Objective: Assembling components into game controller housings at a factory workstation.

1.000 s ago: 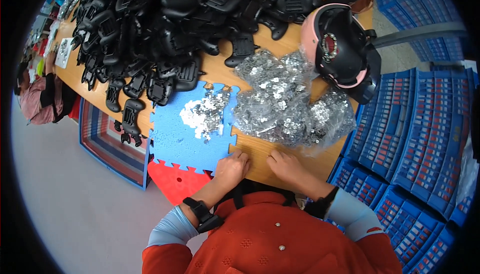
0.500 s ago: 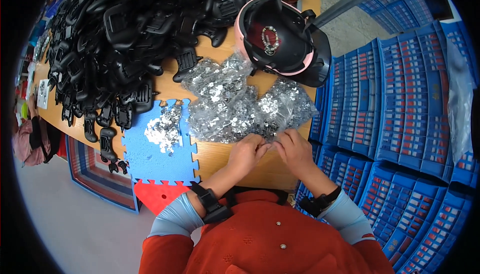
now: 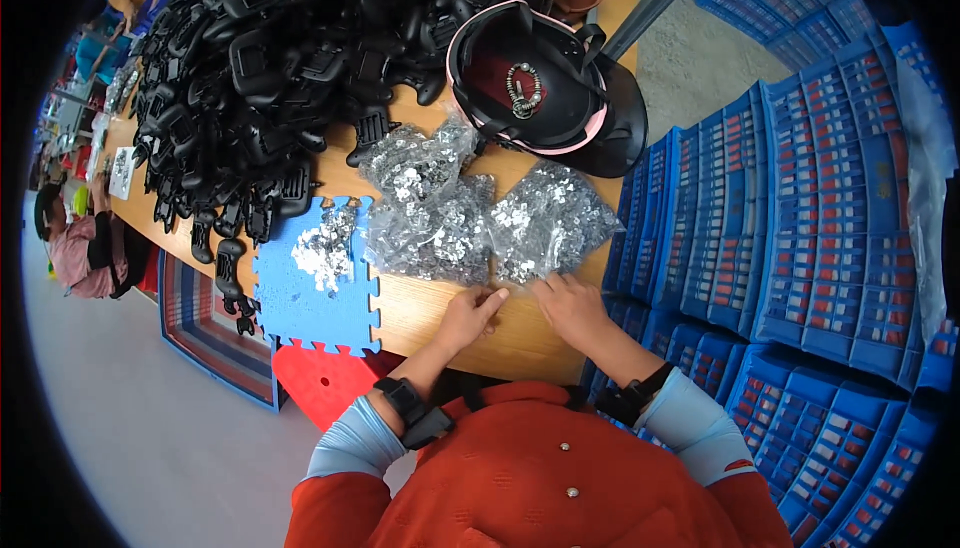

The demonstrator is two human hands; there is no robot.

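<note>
Three clear plastic bags of small shiny metal pieces lie on the table. The right-hand plastic bag (image 3: 555,218) has its near edge at my right hand (image 3: 572,310), whose fingers are bent and closed on it. Just left of that edge is my left hand (image 3: 470,318), with its thumb stretched out and its fingers loosely curled, apart from the bag. Another bag (image 3: 435,238) and a smaller one (image 3: 415,163) sit beside it. Loose metal pieces (image 3: 325,253) are heaped on a blue foam mat (image 3: 310,318).
Black game-controller-like shells (image 3: 260,78) form a big pile at the far left. A pink and black helmet (image 3: 590,98) holds a bead bracelet (image 3: 523,90). Blue crates (image 3: 830,208) stand at the right, a red stool (image 3: 325,383) below the mat. Another person (image 3: 85,253) is at far left.
The right-hand bag now lies apart from the others. My left hand has come off its edge and moved left and nearer; my right hand stays at the edge. The view has shifted slightly.
</note>
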